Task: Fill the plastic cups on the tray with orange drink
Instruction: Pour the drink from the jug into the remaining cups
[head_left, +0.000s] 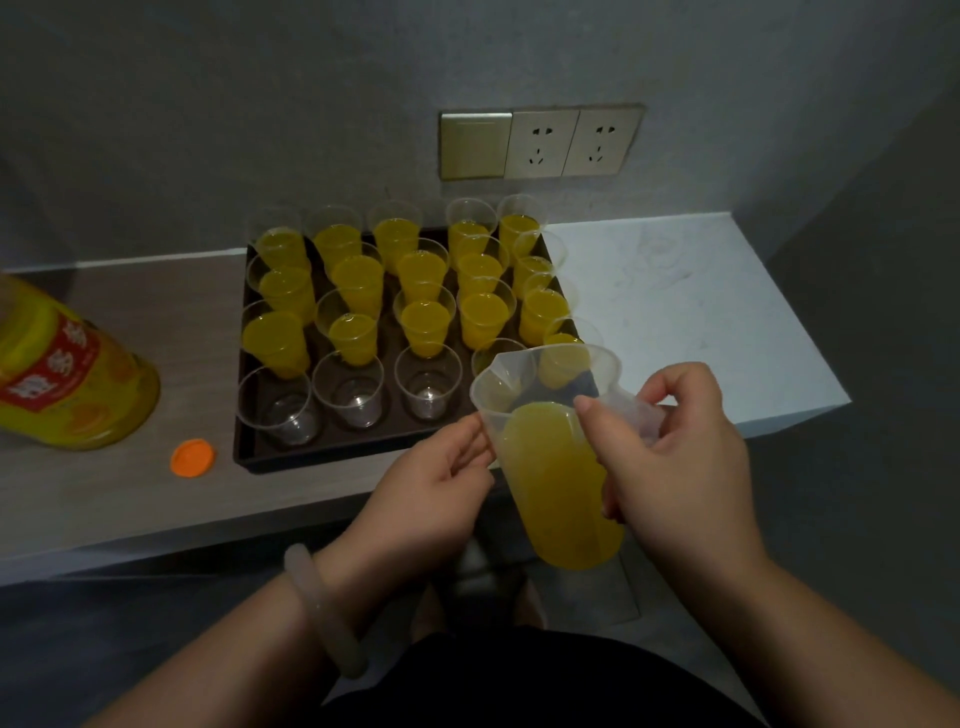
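A dark brown tray (244, 453) on the counter holds several clear plastic cups. Most of them hold orange drink (426, 322). Three cups in the front row stand empty (279, 402), (349, 387), (428, 379). A clear plastic jug (558, 483), about two thirds full of orange drink, is held tilted over the tray's front right corner, spout toward the cups. My right hand (675, 462) grips its handle. My left hand (441, 478) touches the jug's left side near the rim. The front-right cups are partly hidden behind the jug.
A big orange-drink bottle (67, 374) with a red label stands at the left of the counter, its orange cap (192, 457) lying beside the tray. A switch and socket panel (540, 143) sits on the wall behind. A white marble counter section (675, 301) lies right of the tray.
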